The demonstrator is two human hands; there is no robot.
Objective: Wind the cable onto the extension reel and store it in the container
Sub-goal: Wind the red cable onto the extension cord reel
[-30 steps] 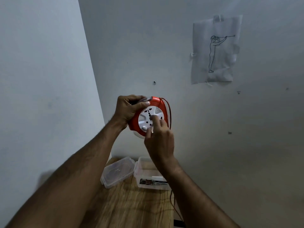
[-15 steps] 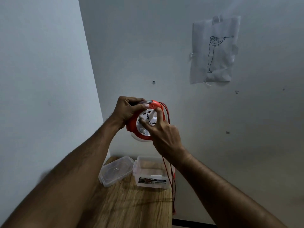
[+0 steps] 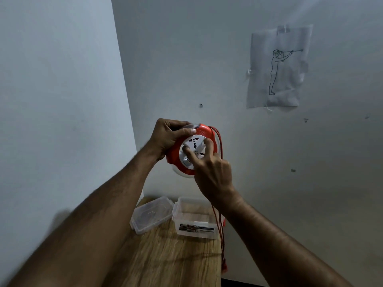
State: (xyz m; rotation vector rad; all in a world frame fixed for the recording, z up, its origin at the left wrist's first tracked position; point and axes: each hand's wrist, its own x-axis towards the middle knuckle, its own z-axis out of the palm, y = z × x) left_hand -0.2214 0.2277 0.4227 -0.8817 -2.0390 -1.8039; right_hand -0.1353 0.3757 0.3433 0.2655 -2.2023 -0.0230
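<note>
head view looks out at a red and white extension reel (image 3: 191,150) held up in front of a pale wall, above a wooden table (image 3: 165,255). the left hand (image 3: 169,136) is clamped around the reel's upper left rim, steadying it. the right hand (image 3: 211,168) pinches the small crank knob on the white socket face; a second ago that hand sat low on the face, and it has since swung round toward the right side, so the winding turn is under way. the red cable (image 3: 221,204) leaves the reel's right edge and hangs down past the table's right edge, where a bunch still dangles, so plenty of winding seems left. the clear container (image 3: 195,221) sits open on the table below, its lid (image 3: 152,214) lying just beside it, ready for the reel once the cable is in.
</note>
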